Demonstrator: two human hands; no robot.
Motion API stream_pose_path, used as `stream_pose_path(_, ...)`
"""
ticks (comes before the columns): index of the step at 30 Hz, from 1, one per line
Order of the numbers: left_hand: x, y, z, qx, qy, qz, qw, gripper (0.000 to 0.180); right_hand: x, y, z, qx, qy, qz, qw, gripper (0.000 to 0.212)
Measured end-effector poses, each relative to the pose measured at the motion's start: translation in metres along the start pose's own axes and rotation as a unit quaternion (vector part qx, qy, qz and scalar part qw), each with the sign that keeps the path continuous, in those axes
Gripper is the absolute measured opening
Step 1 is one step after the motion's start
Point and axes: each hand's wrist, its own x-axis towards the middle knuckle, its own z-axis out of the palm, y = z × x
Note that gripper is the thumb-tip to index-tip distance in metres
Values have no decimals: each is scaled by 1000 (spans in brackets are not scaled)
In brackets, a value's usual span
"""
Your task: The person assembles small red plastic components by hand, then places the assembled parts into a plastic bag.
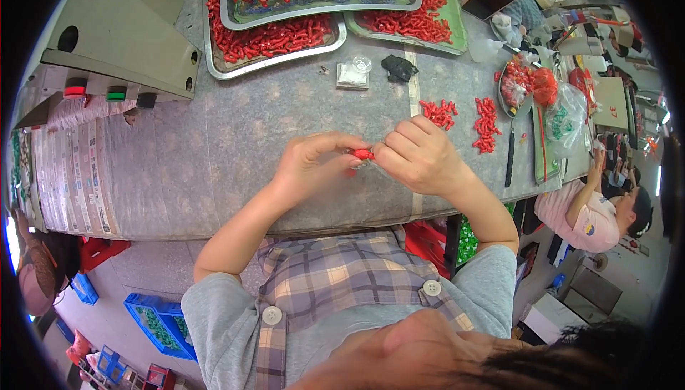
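Above the grey worktable (235,169), my two hands meet over a small glossy red piece (362,154). My left hand (310,165) pinches it between thumb and fingertips. My right hand (417,154) is closed, its thumb and bent forefinger at the piece's right end; what else lies inside its curled fingers is hidden. Another bit of red shows just below the left fingertips. Beyond the right hand lie two small groups of red pieces, one loose pile (439,114) and one longer row (486,126).
Metal trays (278,69) and a green tray (457,40) heaped with red pieces stand at the back. A grey machine (128,40) with buttons occupies the far left. A black-handled tool (509,158) lies at right, near a person in pink (581,211).
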Motion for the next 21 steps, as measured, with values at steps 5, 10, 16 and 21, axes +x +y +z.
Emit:
stream_pose_path(5,-1,3,-1,34,-10,5,999,19,-2,-1,3,-6,14,-12,1000,14)
stream_pose_path(10,-1,-4,-3,-48,-33,-106,993,16,0,-4,5,37,-14,27,999,12)
stream_pose_path(16,8,-16,-8,-214,-48,-180,959,16,6,5,14,192,-99,121,969,13)
stream_pose_path(21,13,-19,-12,-253,-52,-198,945,17,12,12,13,237,-145,157,948,14)
